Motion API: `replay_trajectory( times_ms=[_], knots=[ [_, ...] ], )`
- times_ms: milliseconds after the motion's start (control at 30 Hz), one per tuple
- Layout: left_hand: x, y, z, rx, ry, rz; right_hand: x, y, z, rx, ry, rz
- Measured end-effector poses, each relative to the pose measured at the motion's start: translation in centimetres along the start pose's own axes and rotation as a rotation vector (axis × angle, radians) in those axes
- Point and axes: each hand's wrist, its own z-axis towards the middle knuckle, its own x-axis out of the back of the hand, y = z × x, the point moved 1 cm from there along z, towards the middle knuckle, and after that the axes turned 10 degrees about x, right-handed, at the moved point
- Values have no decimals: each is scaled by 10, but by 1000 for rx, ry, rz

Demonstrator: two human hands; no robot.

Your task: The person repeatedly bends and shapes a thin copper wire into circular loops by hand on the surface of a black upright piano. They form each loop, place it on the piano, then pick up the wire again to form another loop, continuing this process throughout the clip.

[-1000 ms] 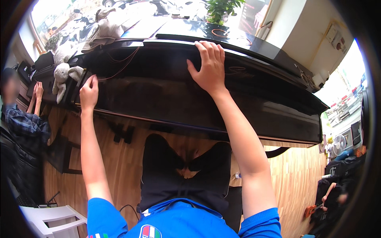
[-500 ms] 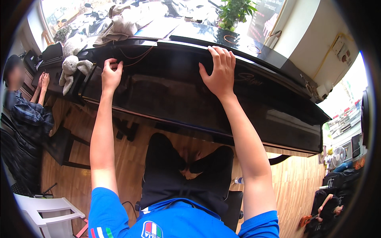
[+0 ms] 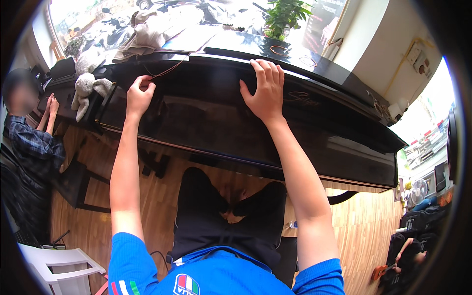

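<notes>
Cord (image 3: 168, 72), thin and reddish, runs from the pinching thumb and finger of the left hand (image 3: 139, 100) up to the black piano's (image 3: 216, 118) top edge — that hand has come inward, shortening the span — while the right hand (image 3: 267, 93) stays spread against the upper front.

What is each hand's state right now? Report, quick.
Left hand: closed, thumb and fingertips in a pinch grip on the thin cord.
Right hand: open, holding nothing, laid on the black piano.
</notes>
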Motion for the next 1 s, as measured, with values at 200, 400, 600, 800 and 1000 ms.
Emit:
replay_trajectory(
  times_ms=[200, 400, 600, 800, 1000],
  knots=[
    [4, 49, -26, 162, -160, 40, 0, 3, -2, -3, -4, -6],
    [25, 60, -54, -209, -232, 120, 3, -1, 1, 0, -3, 0],
    [56, 63, -121, 294, -399, -299, 2, 1, -3, -8, 12, 0],
    [81, 18, -204, 530, -261, -315, 0, 1, -3, 5, 29, -16],
    [86, -2, -255, 619, -393, -292, -1, 1, -4, -14, 14, -24]
  ],
)
